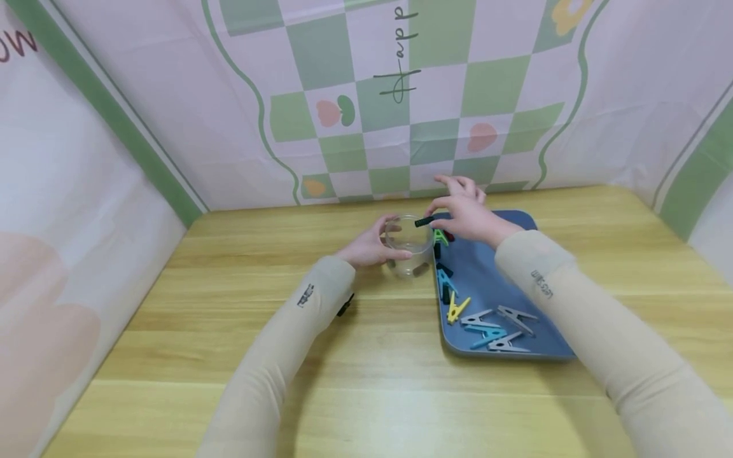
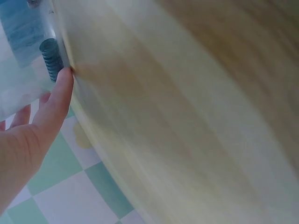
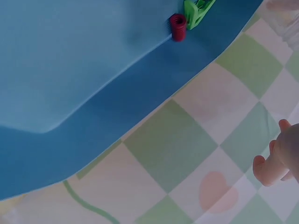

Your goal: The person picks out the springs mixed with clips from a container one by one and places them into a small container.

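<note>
My left hand (image 1: 372, 247) holds a clear round container (image 1: 409, 245), thumb along its near side and fingers round the far side. Dark ribbed pieces (image 1: 420, 268) show through its lower wall; in the left wrist view one dark ribbed cylinder (image 2: 51, 59) appears beside my fingertip. Over the container's right rim, my right hand (image 1: 466, 213) pinches a short black ribbed cylinder (image 1: 424, 221) between thumb and index finger, other fingers raised. Below that hand, the blue-grey tray (image 1: 487, 273) bears a red ribbed cylinder (image 3: 178, 28) next to a green clothespin (image 3: 197, 11).
Along the tray's left side lie more black pieces (image 1: 445, 292), blue clothespins (image 1: 446, 280) and a yellow clothespin (image 1: 455, 310). Grey clothespins (image 1: 509, 343) gather at its near end. A patterned cloth (image 1: 378, 146) hangs behind the wooden table (image 1: 366, 381).
</note>
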The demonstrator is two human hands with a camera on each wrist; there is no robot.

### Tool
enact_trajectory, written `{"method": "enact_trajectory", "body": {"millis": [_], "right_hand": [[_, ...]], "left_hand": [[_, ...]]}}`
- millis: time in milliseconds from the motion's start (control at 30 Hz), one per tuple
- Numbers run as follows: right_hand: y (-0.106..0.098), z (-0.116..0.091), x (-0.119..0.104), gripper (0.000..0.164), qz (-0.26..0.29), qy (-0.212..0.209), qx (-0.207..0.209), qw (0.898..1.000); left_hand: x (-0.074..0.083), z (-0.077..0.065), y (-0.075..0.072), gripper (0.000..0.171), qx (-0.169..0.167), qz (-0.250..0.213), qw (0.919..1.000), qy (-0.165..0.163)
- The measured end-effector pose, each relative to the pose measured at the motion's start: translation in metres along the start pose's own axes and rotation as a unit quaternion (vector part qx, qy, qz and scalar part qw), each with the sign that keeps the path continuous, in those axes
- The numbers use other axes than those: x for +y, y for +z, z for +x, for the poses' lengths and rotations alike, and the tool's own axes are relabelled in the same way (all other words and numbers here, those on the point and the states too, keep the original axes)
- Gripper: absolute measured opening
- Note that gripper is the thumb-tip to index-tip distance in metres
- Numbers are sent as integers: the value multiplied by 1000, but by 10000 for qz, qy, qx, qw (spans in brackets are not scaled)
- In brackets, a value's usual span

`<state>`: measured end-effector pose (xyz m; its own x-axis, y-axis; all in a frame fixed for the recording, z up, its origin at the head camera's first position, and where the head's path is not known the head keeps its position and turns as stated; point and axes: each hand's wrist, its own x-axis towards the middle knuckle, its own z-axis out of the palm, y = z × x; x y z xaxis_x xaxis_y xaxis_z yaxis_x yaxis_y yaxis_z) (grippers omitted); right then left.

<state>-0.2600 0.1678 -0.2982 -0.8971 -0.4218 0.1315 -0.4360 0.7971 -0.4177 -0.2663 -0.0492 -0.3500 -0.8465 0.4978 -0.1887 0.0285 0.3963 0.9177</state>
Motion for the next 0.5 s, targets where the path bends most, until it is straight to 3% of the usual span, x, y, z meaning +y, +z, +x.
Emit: {"method": "enact_trajectory", "body": {"millis": [500], "right_hand": [[8,8,-9,15,-115,-95,-68,9999]], "left_hand": [[0,-1,-1,85,11,6,9999,-131]]}}
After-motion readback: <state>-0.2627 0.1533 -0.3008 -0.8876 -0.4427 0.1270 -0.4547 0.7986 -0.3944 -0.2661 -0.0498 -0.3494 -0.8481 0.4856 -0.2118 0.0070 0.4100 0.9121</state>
